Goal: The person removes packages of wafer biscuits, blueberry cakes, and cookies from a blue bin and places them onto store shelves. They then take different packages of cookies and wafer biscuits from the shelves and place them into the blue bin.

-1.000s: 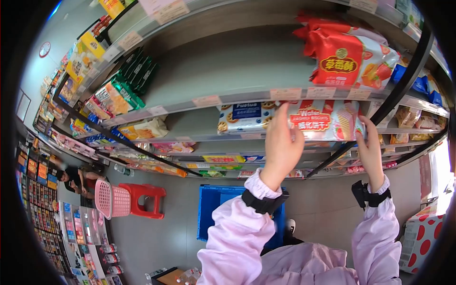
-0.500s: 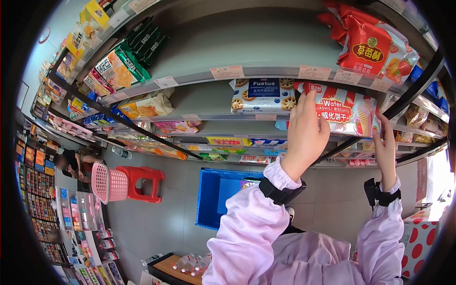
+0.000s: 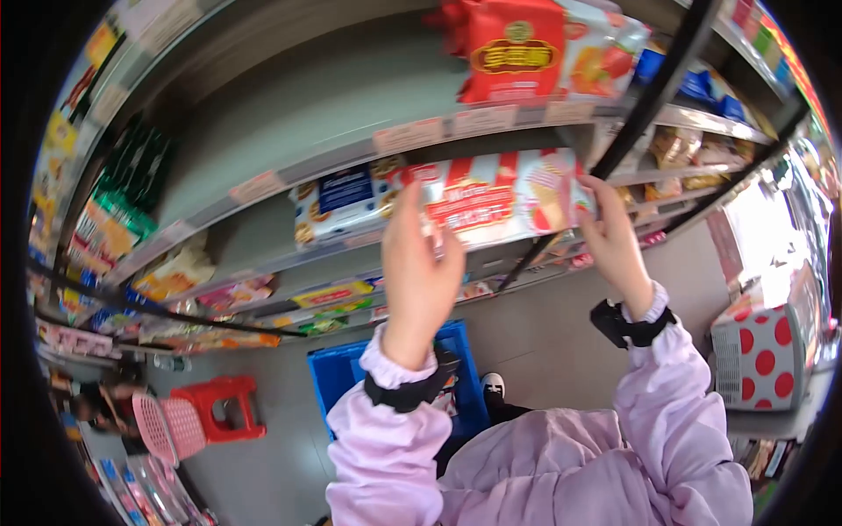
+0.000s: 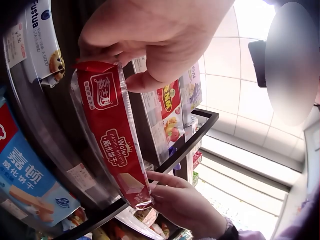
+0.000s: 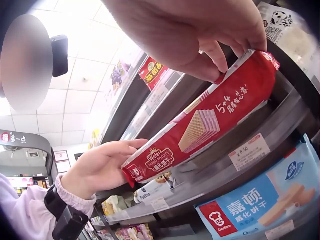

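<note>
Our head view has swung since half a second ago, so the wafer pack (image 3: 500,195) sits further left in it. We pinch one end with our left hand (image 3: 419,276), the other with our right hand (image 3: 617,250), at the shelf (image 3: 272,260) front. We judge the handling midway: pack gripped, not yet let go. It reads "Wafer", "Jiashili Biscuits"; neighbouring biscuits (image 3: 346,202), "Fustua"; a blue packet (image 5: 267,192), "Garden".

Wafer pack (image 3: 491,197) farther out from shelf (image 3: 253,237)
</note>
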The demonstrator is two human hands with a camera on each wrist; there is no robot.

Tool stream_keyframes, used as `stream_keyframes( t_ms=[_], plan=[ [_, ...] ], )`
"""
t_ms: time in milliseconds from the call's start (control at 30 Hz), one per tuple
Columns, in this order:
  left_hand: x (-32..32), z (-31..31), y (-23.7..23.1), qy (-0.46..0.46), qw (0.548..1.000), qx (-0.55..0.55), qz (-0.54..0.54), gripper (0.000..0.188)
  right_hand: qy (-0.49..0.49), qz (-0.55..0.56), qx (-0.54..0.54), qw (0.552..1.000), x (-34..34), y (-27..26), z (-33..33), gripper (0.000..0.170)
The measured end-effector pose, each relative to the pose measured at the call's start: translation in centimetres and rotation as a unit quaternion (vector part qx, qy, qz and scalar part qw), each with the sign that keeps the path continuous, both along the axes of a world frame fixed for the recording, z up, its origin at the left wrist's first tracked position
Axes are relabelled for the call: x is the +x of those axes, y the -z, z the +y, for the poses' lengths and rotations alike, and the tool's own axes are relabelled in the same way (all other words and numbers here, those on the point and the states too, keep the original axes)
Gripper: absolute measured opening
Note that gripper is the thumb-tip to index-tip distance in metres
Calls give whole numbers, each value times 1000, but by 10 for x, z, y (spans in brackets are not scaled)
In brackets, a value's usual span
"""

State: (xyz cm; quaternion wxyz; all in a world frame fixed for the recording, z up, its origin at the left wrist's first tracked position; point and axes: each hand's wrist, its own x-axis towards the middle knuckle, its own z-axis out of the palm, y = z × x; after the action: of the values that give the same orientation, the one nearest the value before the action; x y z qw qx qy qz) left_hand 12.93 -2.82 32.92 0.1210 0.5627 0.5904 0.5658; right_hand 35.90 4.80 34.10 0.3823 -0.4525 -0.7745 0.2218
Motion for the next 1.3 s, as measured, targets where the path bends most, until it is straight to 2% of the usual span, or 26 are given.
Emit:
stream_keyframes(
  t_ms=[267,500,567,667,733,900,1200,1300],
  plan=[
    [4,-4,-5,0,1000,-19,-2,51,-3,-19,40,999,2,-2,-5,38],
    [8,-27,-15,4,999,-38,21,48,-11,21,-10,1000,6,-16,-24,38],
    [7,-47,-28,7,998,-47,-35,48,-27,40,-24,999,6,-33,-40,38],
    [1,-76,-42,12,992,-61,-110,50,-71,2,-28,997,7,-46,-56,38],
    [-5,-87,-44,-18,997,-46,-67,48,-92,5,-31,995,4,-47,-63,40],
    [-11,-104,-41,-39,996,-55,-64,48,-128,6,-20,992,-2,-40,-71,44],
    [-7,-124,-21,-12,975,-34,-219,47,-118,19,-21,993,0,-31,-87,53],
    [-2,-129,-10,-2,968,12,-249,48,-110,45,-4,993,8,-16,-89,53]
  ],
)
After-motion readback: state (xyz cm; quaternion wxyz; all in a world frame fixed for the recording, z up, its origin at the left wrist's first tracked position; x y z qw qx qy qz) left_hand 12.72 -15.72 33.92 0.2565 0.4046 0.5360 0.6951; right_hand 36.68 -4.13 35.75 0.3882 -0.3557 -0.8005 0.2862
